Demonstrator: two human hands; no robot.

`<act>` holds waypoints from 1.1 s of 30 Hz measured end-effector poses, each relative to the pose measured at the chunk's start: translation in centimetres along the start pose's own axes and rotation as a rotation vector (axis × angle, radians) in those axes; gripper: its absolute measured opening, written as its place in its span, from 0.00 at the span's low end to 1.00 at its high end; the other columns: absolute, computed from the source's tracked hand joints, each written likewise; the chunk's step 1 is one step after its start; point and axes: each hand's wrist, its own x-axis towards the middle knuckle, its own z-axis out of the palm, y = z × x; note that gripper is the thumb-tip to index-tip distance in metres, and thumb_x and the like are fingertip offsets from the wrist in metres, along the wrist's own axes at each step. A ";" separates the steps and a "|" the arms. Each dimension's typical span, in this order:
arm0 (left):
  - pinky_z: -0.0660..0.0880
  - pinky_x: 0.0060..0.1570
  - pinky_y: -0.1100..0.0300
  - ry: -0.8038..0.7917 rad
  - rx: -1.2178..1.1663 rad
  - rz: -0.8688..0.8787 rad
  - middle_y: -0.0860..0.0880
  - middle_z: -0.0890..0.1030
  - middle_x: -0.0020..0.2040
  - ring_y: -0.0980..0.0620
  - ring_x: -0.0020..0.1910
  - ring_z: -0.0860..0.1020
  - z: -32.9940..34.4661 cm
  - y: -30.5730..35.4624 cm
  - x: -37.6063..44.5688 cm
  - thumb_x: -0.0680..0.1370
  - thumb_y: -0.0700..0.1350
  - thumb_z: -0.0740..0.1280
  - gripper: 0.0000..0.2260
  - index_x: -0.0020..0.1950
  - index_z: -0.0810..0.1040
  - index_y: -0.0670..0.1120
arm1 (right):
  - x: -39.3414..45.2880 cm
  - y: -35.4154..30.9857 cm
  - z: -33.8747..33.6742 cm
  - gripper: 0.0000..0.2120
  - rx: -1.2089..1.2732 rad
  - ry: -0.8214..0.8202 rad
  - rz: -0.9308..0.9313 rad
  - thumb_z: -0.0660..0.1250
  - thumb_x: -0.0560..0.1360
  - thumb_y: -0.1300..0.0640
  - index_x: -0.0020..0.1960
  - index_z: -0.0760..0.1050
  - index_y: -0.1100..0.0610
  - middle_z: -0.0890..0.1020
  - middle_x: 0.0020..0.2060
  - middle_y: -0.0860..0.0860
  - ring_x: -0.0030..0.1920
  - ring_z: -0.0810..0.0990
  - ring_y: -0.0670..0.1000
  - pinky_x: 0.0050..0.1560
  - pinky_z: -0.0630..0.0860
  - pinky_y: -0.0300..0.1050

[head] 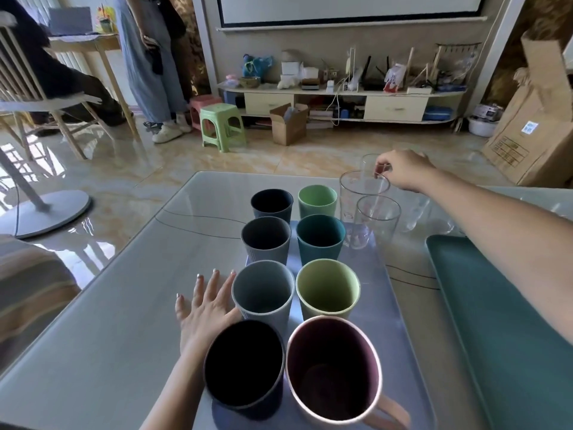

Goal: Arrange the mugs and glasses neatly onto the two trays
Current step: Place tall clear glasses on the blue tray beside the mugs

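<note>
Mug step looked done: eight mugs [319, 240] stood in two columns on the lavender tray [375, 293], with the teal tray [502, 321] bare just beside it on the worktop [102, 305]. Was on the glasses: right hand [400, 169] reached to the far corner and pinched the rim of the farthest glass [372, 164], two more glasses [373, 218] standing in front of it near the lavender tray's far right corner; left hand [206, 301] lay flat with fingers spread, released, touching the grey-blue mug [263, 293]. Next move probably called for lifting that glass straight up clear of its neighbours, then setting it upright on the teal tray without knocking the other two.
</note>
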 end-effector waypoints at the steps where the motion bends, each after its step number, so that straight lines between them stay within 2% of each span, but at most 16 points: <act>1: 0.37 0.73 0.44 0.003 -0.003 -0.002 0.56 0.41 0.78 0.52 0.77 0.37 0.0 0.0 0.0 0.58 0.71 0.33 0.44 0.75 0.39 0.63 | 0.1 0.0 0.2 0.09 0.006 0.020 0.001 0.62 0.76 0.60 0.50 0.79 0.49 0.82 0.53 0.52 0.55 0.77 0.57 0.59 0.66 0.51; 9: 0.36 0.73 0.44 0.007 -0.031 0.001 0.57 0.41 0.78 0.52 0.77 0.37 0.0 -0.1 -0.1 0.59 0.72 0.34 0.43 0.75 0.40 0.64 | -0.5 -0.2 0.9 0.09 0.126 0.155 0.082 0.60 0.77 0.62 0.47 0.78 0.53 0.83 0.48 0.52 0.46 0.79 0.56 0.47 0.75 0.47; 11: 0.36 0.73 0.44 0.008 -0.038 0.000 0.57 0.41 0.78 0.52 0.77 0.37 0.0 -0.1 -0.1 0.66 0.73 0.40 0.38 0.75 0.41 0.64 | -0.5 0.0 0.6 0.09 0.161 0.196 0.068 0.60 0.77 0.62 0.46 0.77 0.52 0.83 0.48 0.52 0.46 0.80 0.57 0.46 0.77 0.48; 14: 0.36 0.73 0.43 0.029 -0.057 0.007 0.56 0.42 0.78 0.52 0.77 0.37 0.0 0.0 -0.2 0.76 0.67 0.51 0.30 0.75 0.42 0.64 | -0.4 -0.1 -0.5 0.09 0.186 0.268 0.045 0.59 0.77 0.63 0.46 0.76 0.53 0.83 0.49 0.51 0.46 0.80 0.56 0.45 0.77 0.48; 20: 0.37 0.73 0.43 0.039 -0.059 0.016 0.56 0.42 0.78 0.51 0.77 0.38 0.0 0.1 -0.2 0.76 0.67 0.52 0.31 0.75 0.42 0.63 | -0.7 -0.7 -3.9 0.07 0.163 0.407 -0.004 0.57 0.78 0.64 0.49 0.74 0.58 0.78 0.52 0.55 0.49 0.76 0.57 0.41 0.70 0.46; 26: 0.37 0.73 0.42 0.070 -0.136 0.046 0.54 0.45 0.79 0.51 0.77 0.40 -0.2 -0.1 -0.5 0.75 0.67 0.56 0.34 0.76 0.43 0.62 | -3.8 -0.6 -8.1 0.06 0.181 0.504 -0.046 0.58 0.77 0.63 0.49 0.73 0.58 0.80 0.50 0.55 0.48 0.78 0.57 0.44 0.75 0.49; 31: 0.43 0.75 0.47 0.089 -0.159 0.109 0.52 0.53 0.78 0.52 0.78 0.44 -1.0 -0.2 -2.1 0.78 0.58 0.59 0.29 0.76 0.54 0.53 | -8.5 0.7 -11.7 0.05 0.171 0.493 -0.102 0.59 0.77 0.63 0.48 0.73 0.59 0.80 0.49 0.56 0.48 0.78 0.57 0.46 0.77 0.53; 33: 0.46 0.76 0.51 0.104 -0.217 0.162 0.50 0.55 0.78 0.51 0.78 0.48 -1.4 -0.3 -3.6 0.79 0.53 0.60 0.26 0.76 0.57 0.51 | -11.0 1.3 -12.7 0.05 0.168 0.481 -0.133 0.59 0.77 0.64 0.48 0.74 0.60 0.79 0.48 0.55 0.46 0.76 0.56 0.45 0.76 0.50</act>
